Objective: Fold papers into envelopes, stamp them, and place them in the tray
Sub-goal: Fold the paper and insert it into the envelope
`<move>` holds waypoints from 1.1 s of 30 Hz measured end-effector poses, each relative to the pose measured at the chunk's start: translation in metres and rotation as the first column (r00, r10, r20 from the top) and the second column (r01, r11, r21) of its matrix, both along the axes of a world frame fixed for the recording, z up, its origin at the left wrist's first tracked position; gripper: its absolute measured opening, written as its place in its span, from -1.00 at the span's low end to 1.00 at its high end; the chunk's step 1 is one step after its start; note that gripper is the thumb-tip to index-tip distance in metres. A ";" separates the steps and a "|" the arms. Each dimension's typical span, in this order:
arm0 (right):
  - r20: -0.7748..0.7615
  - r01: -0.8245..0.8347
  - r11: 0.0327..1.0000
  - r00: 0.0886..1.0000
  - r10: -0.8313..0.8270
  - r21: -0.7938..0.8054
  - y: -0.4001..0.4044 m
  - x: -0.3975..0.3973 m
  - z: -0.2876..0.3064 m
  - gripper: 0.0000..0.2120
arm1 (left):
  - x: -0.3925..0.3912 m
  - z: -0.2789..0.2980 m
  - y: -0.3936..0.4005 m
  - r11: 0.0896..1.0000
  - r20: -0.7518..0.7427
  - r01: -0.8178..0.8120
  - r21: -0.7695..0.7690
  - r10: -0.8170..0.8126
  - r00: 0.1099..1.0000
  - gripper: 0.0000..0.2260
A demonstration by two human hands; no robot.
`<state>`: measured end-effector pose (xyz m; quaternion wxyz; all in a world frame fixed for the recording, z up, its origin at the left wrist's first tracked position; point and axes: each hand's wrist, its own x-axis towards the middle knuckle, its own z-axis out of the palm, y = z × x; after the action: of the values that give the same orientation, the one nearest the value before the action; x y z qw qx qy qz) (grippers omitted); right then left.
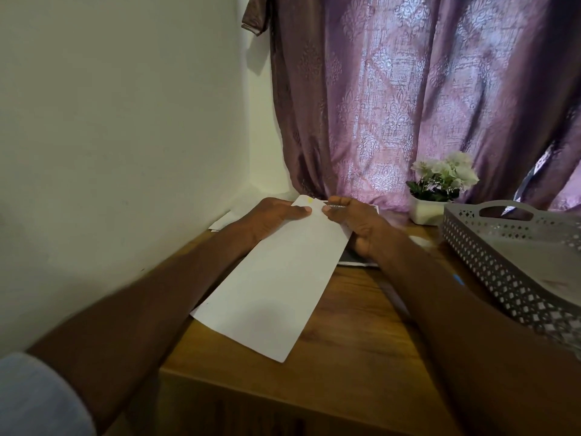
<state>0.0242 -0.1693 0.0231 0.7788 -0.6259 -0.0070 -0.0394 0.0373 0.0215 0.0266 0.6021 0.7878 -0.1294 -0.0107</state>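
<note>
Paper (276,278), light and floppy, is what we are pinching at its far edge, left hand (270,215) and right hand (355,225) both clamped on it.

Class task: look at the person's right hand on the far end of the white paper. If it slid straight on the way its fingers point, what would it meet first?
The right hand points leftward across the paper, so it would probably first meet the left hand, whose fingertips lie just opposite.

The person has two bare arms with no watch or rings. A light blue-grey sleeve (34,394) shows on the left arm, up by the shoulder.
</note>
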 end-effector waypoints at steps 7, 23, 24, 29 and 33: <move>-0.029 -0.006 0.999 1.000 0.007 0.033 0.002 0.000 -0.004 -0.86 | 0.004 -0.002 0.000 0.999 0.034 -0.053 -0.007 0.053 0.998 -0.65; -0.049 -0.039 0.999 0.998 0.039 -0.004 0.003 -0.010 0.004 -0.80 | 0.004 -0.001 -0.001 0.996 0.051 -0.076 0.046 0.074 0.996 -0.78; -0.064 -0.035 0.999 0.997 0.037 0.026 0.003 -0.010 0.003 -0.79 | 0.004 -0.001 -0.001 0.996 0.049 -0.079 0.041 0.077 0.996 -0.78; -0.086 -0.025 0.998 0.996 0.030 0.064 0.005 -0.015 0.006 -0.84 | 0.002 0.001 -0.001 0.997 0.055 -0.071 0.035 0.069 0.996 -0.80; -0.058 -0.027 1.000 0.998 0.026 -0.007 0.004 -0.017 0.007 -0.81 | 0.001 0.001 -0.001 0.995 0.052 -0.085 0.053 0.083 0.995 -0.78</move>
<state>0.0073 -0.1650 0.0306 0.7768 -0.6296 0.0071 -0.0110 0.0387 0.0204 0.0281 0.5768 0.8088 -0.1109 0.0308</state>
